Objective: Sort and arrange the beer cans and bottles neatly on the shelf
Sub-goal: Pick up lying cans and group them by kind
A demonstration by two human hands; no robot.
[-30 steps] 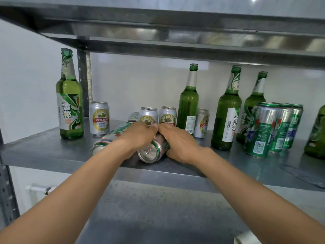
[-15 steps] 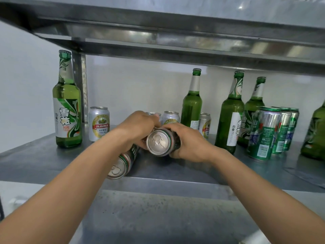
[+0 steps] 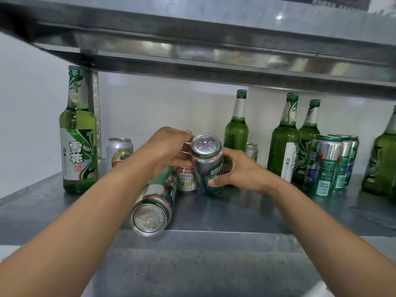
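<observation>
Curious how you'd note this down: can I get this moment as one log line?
left hand, right hand: hold green can, tilted | second can: lying at edge of shelf

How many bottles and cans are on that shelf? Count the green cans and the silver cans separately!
Green bottles: 5
Green cans: 5, counting the held can
Silver cans: 3 in view
Total: 13

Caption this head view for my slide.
Right hand grips a tilted green can; a second can lies on its side at the shelf edge.
</observation>
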